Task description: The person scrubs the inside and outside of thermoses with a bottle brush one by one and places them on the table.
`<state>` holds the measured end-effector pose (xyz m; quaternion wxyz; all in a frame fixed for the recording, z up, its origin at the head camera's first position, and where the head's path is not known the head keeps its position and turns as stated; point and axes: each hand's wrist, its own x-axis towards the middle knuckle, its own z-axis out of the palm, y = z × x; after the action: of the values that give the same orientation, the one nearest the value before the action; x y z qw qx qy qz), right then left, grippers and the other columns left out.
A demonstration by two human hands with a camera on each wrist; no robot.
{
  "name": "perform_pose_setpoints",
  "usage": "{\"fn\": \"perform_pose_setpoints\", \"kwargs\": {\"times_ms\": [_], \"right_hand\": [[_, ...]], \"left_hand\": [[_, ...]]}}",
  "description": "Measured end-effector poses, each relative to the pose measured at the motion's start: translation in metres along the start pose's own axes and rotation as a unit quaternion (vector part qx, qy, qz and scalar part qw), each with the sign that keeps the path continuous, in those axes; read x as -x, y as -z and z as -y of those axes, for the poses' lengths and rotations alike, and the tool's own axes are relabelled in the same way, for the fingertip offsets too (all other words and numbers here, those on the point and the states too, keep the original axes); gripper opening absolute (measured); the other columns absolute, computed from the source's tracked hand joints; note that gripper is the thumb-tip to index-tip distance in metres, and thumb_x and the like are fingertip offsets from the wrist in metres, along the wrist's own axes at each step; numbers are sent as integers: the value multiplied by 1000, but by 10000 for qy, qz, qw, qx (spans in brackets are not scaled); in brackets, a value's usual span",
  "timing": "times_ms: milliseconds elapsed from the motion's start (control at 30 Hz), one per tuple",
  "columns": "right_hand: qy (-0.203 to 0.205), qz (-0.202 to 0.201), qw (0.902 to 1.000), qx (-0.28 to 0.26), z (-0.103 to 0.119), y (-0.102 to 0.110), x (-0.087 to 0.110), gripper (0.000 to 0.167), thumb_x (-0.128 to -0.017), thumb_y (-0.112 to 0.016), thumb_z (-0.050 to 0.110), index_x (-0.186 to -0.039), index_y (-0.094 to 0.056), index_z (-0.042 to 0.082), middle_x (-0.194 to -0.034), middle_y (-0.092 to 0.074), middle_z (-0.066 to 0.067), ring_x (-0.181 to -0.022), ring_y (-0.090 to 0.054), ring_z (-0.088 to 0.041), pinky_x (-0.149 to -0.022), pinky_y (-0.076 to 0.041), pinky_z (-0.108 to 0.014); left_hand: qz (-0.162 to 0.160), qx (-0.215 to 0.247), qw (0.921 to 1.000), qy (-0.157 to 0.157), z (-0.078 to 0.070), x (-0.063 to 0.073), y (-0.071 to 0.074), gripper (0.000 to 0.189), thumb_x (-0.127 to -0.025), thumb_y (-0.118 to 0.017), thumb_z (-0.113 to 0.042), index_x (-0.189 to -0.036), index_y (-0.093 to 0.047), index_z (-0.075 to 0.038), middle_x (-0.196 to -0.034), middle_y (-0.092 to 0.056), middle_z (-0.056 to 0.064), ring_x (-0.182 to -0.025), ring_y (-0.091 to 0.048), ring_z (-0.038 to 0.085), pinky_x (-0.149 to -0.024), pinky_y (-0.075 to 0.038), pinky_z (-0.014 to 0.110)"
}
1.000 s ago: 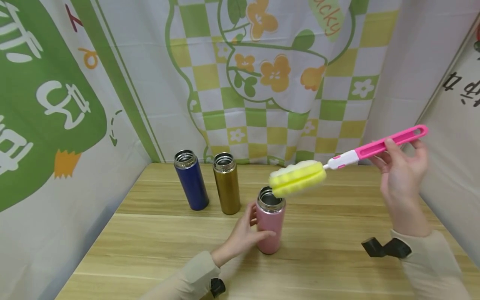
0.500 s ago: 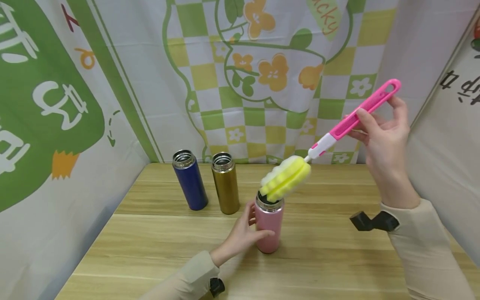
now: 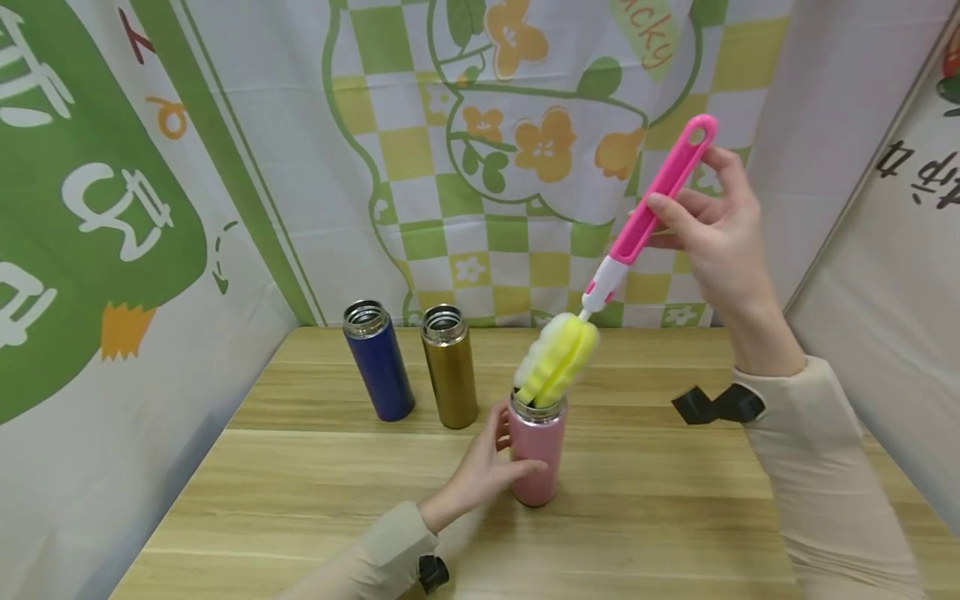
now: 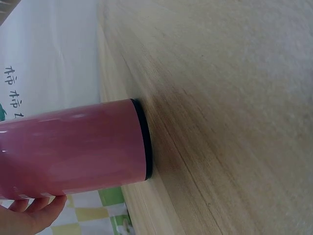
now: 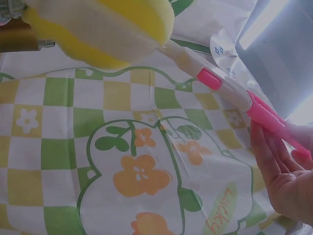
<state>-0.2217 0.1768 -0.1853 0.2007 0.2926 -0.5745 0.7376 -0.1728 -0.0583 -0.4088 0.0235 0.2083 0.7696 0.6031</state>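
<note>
A pink bottle (image 3: 542,450) without a lid stands upright on the table, and my left hand (image 3: 480,475) grips its side. In the left wrist view the bottle (image 4: 78,147) shows its dark base on the wood, with fingertips along its wall. My right hand (image 3: 712,233) pinches the pink handle of a bottle brush (image 3: 656,196) between thumb and fingers. The brush slants down to the left, and the tip of its yellow and white sponge head enters the mouth of the bottle. Most of the sponge is above the rim. The right wrist view shows the brush (image 5: 225,88) close up.
A blue bottle (image 3: 380,367) and a gold bottle (image 3: 452,371), both lidless, stand upright to the left of the pink one. Behind the wooden table (image 3: 300,500) hangs a checked, flowered curtain (image 3: 517,242). Printed cloth walls flank both sides.
My right hand has moved left and up, tilting the brush steeper. Its sponge tip went from above the bottle's mouth into it. The left hand and the pink bottle stay in place.
</note>
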Motion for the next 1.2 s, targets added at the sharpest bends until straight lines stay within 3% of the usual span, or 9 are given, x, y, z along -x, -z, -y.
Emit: {"fn": "perform_pose_setpoints", "kwargs": {"times_ms": [133, 400, 633, 733, 967, 1200], "right_hand": [[60, 381, 9990, 233, 1, -11, -5, 46, -80, -58, -5, -121, -41, 7, -78, -63, -14, -67, -63, -22, -61, -52, -31], [176, 1058, 9913, 760, -4, -26, -9, 45, -83, -55, -4, -124, -38, 7, -79, -64, -9, -68, -63, -18, -61, -52, -29], [78, 1231, 9858, 1136, -10, -31, -6, 45, -83, -54, -6, -123, -37, 8, -77, -64, -7, -67, -63, -20, -60, -52, -32], [93, 1282, 9847, 1175, -9, -33, -3, 45, -82, -54, -8, -122, -38, 7, -77, -64, -7, -68, -63, -21, -60, -52, -33], [187, 1563, 9796, 1250, -10, -43, 1, 43, -81, -53, -10, -119, -40, 6, -76, -64, -7, -69, -62, -21, -62, -52, -33], [239, 2021, 9702, 1314, -20, -54, 5, 43, -81, -53, -11, -118, -34, -4, -74, -62, -8, -66, -61, -20, -60, -52, -34]], "left_hand": [[-21, -68, 9999, -112, 18, -3, -1, 77, -70, -74, -15, -131, -28, -10, -123, -46, 13, -110, -47, 27, -89, -40, 39], [-12, -48, 9999, -105, 18, -3, 0, 77, -71, -74, -16, -131, -28, -10, -123, -46, 13, -110, -47, 27, -90, -40, 40], [8, -57, 10000, -57, 17, -2, 0, 76, -70, -74, -15, -131, -28, -9, -123, -46, 13, -110, -47, 27, -90, -40, 39], [28, -38, 10000, 45, 15, -2, 0, 76, -71, -74, -12, -131, -27, -9, -124, -45, 14, -111, -46, 27, -90, -39, 40], [105, -7, 9999, 89, -11, 2, 2, 73, -71, -72, -6, -129, -28, -2, -124, -44, 19, -111, -45, 33, -91, -38, 44], [111, 52, 9999, 119, -15, 2, 2, 73, -72, -71, -6, -130, -28, -2, -126, -43, 18, -112, -44, 33, -92, -37, 45]]}}
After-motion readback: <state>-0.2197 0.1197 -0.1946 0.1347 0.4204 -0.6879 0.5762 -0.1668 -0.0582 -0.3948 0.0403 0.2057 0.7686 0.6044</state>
